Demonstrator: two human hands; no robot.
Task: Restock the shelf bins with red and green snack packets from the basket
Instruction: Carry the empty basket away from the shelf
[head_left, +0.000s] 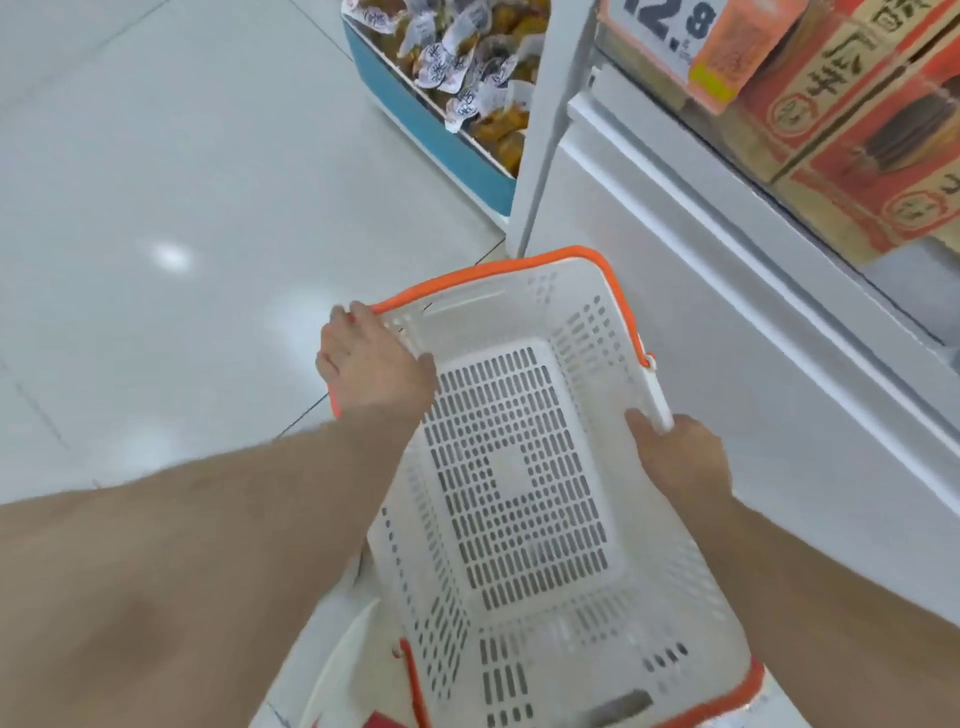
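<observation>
One white slotted basket (524, 483) with two orange handles was seen, its perforated bottom bare of packets. Two hands were counted on it. The left hand (371, 364), at about ten o'clock of the basket, was curled over the rim near one orange handle (519, 262). The right hand (680, 457), at about three o'clock, was closed on the opposite rim, thumb laid inside the wall. The basket was thus held between the two hands, above the pale tiled floor (156, 208). One blue bin (431, 135) filled with yellowish snack packets (467, 67) was seen at twelve o'clock. At one to two o'clock, orange-printed cartons (857, 130) were stacked on a white shelf unit (727, 312), beside one price card (670, 26).
</observation>
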